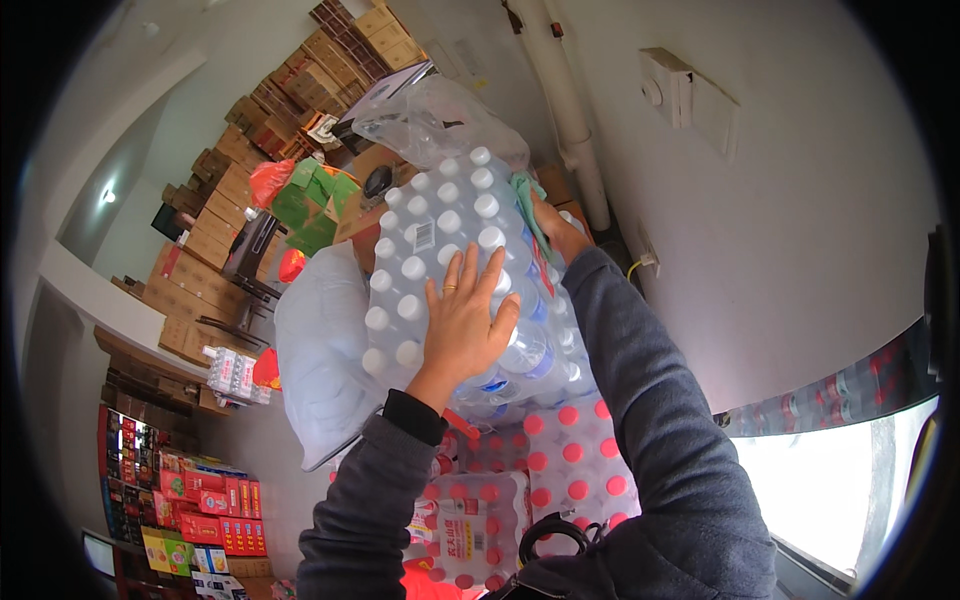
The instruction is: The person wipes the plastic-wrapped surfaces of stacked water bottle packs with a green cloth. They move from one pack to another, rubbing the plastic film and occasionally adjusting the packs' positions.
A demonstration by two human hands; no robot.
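My left hand [465,315] lies with fingers spread on top of a shrink-wrapped pack of water bottles [413,268] with white caps. A ring shows on one of its fingers. At the pack's far right side, my right hand [560,232] is closed round a green cloth [527,203], which touches the wrapped bottles. Part of that hand's fingers is hidden by the cloth. Below and nearer to me are packs of bottles with red caps [575,455], also wrapped in clear film.
A pale stuffed sack [325,335] leans left of the pack. Behind it are a clear plastic bag [440,115] and a green carton [305,207]. A white pipe [558,95] runs along the right wall. Cardboard boxes [215,275] and red gift boxes [215,500] are stacked at left.
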